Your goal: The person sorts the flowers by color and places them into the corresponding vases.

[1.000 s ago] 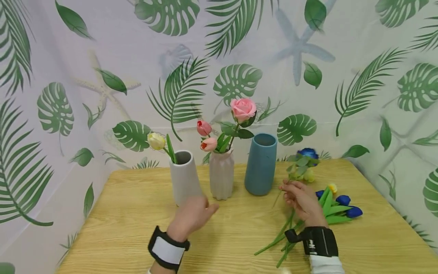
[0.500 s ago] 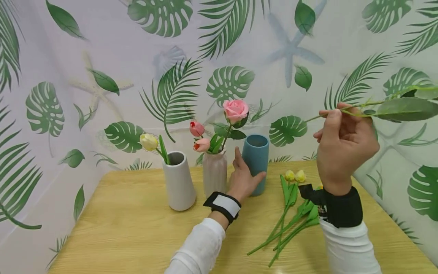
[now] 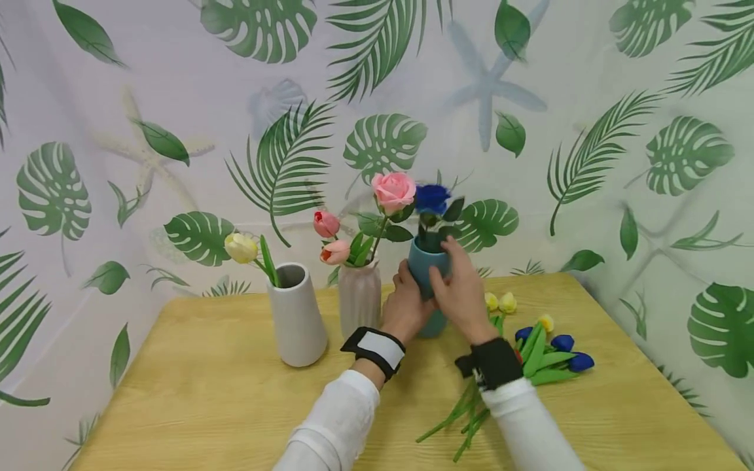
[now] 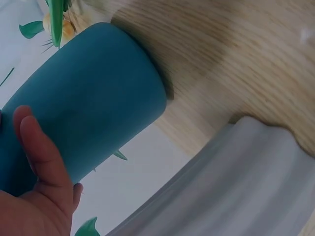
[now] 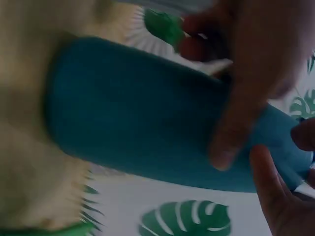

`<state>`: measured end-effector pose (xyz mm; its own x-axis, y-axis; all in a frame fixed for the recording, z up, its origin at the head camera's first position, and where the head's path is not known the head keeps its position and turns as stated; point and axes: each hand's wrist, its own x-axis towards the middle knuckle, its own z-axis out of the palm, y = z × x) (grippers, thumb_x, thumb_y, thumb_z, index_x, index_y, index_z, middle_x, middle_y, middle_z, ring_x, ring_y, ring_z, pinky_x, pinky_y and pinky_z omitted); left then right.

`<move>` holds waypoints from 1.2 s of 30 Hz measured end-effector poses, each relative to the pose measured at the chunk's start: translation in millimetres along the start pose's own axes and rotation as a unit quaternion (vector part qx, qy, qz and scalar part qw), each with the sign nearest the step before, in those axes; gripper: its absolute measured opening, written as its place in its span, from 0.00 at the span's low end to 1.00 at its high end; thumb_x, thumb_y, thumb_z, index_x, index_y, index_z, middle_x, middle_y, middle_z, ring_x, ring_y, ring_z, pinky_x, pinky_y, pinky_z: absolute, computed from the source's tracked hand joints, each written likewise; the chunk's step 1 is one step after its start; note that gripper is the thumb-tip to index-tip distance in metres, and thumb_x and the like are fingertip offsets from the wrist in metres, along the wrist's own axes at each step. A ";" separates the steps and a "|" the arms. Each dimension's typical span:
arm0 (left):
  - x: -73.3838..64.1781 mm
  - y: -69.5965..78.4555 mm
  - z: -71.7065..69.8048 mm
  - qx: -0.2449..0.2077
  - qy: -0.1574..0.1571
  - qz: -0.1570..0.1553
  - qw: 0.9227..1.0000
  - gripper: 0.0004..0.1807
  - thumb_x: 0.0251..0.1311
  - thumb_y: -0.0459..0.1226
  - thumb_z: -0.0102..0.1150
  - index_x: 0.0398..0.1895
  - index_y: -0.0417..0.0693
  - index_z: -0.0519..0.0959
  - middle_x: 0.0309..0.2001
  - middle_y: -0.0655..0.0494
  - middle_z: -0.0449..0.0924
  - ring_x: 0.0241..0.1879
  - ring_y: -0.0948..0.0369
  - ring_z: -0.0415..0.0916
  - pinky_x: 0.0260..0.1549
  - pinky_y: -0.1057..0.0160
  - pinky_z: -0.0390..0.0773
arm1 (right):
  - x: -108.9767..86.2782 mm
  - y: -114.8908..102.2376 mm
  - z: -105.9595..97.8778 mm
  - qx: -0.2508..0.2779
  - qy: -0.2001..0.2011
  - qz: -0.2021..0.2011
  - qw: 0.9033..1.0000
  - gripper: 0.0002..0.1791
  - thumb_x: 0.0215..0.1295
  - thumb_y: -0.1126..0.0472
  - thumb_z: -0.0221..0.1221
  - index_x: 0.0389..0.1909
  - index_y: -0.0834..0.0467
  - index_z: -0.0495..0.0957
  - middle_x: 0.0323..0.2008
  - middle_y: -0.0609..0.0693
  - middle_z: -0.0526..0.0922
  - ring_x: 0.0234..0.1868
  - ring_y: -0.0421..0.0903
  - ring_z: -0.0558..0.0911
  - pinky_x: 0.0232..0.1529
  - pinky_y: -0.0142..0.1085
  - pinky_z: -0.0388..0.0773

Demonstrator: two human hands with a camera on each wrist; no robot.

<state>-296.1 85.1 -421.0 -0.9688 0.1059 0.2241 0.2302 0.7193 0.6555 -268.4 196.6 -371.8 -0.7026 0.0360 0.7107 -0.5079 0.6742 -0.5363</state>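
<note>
My left hand point(image 3: 406, 307) grips the blue vase point(image 3: 436, 326) around its middle; in the left wrist view its thumb lies along the vase wall. The vase stands on the table. A blue rose point(image 3: 432, 198) with dark leaves stands in the vase's mouth. At the rim, my right hand point(image 3: 462, 294) holds the rose low down, though the stem between its fingers is mostly hidden. The right thumb point(image 5: 268, 189) touches the outside of the vase in the right wrist view. Left of it, a pale ribbed vase point(image 3: 359, 301) holds a pink rose point(image 3: 393, 191) and pink tulips point(image 3: 334, 252).
A white vase point(image 3: 297, 327) with one pale yellow tulip point(image 3: 241, 248) stands to the left. On the right of the wooden table point(image 3: 224, 392) lie blue tulips point(image 3: 562, 343), yellow tulips point(image 3: 508, 302) and several green stems, partly under my right arm. A leaf-patterned cloth point(image 3: 459, 118) hangs behind.
My left hand has moved from near the white vase to the blue vase and taken hold of it. My right hand lifted the blue rose off the table and brought it into the blue vase.
</note>
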 end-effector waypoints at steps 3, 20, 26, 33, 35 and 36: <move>-1.9 -2.0 -1.4 -0.002 -0.015 -0.016 1.000 0.55 0.61 0.61 0.60 0.78 0.42 0.43 0.66 0.36 0.64 0.40 0.41 0.82 0.35 0.47 0.82 | -48.8 16.2 15.2 0.035 0.004 0.044 0.998 0.24 0.70 0.68 0.54 0.66 0.69 0.66 0.65 0.70 0.67 0.33 0.56 0.81 0.31 0.47 0.79; -26.8 -9.8 -9.3 -0.048 -0.045 -0.006 0.998 0.45 0.70 0.44 0.55 0.78 0.37 0.42 0.70 0.31 0.58 0.40 0.42 0.81 0.36 0.50 0.81 | -102.8 66.9 -46.4 -0.162 -0.310 0.267 0.898 0.27 0.66 0.59 0.58 0.08 0.50 0.60 0.09 0.43 0.52 0.11 0.40 0.53 0.16 0.31 0.51; -57.1 -29.4 -15.5 -0.113 -0.074 -0.006 0.991 0.40 0.70 0.40 0.51 0.77 0.37 0.46 0.70 0.32 0.58 0.58 0.43 0.73 0.50 0.49 0.77 | -104.5 77.3 -42.5 -0.105 -0.294 0.304 0.900 0.26 0.70 0.57 0.56 0.09 0.54 0.67 0.09 0.44 0.58 0.12 0.41 0.56 0.16 0.33 0.54; -91.4 -64.5 -54.3 -0.092 -0.072 -0.002 0.993 0.24 0.70 0.42 0.49 0.65 0.42 0.67 0.57 0.44 0.74 0.50 0.51 0.77 0.44 0.52 0.77 | -95.9 82.3 -51.5 0.263 -0.204 0.416 0.846 0.16 0.77 0.54 0.51 0.35 0.56 0.83 0.18 0.43 0.73 0.13 0.38 0.63 0.17 0.32 0.63; -95.2 -75.9 -73.8 -0.058 -0.074 0.000 0.996 0.16 0.70 0.42 0.51 0.53 0.42 0.73 0.45 0.49 0.78 0.39 0.55 0.78 0.35 0.56 0.76 | -91.4 77.5 -56.6 0.395 -0.161 0.420 0.801 0.14 0.78 0.54 0.50 0.38 0.52 0.83 0.23 0.41 0.77 0.15 0.36 0.67 0.17 0.30 0.65; -95.8 -81.9 -85.2 -0.044 -0.081 -0.001 0.996 0.12 0.70 0.42 0.52 0.46 0.43 0.75 0.39 0.51 0.78 0.33 0.57 0.76 0.31 0.58 0.75 | -88.8 72.1 -59.4 0.453 -0.127 0.416 0.778 0.14 0.78 0.55 0.49 0.38 0.51 0.83 0.25 0.41 0.79 0.16 0.36 0.69 0.17 0.29 0.66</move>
<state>-214.4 -42.5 -434.8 -0.9696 0.2199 0.1078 0.2289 0.6569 0.7184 -213.0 285.9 -446.5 -0.9935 -0.0420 -0.1058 0.1136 -0.3065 -0.9451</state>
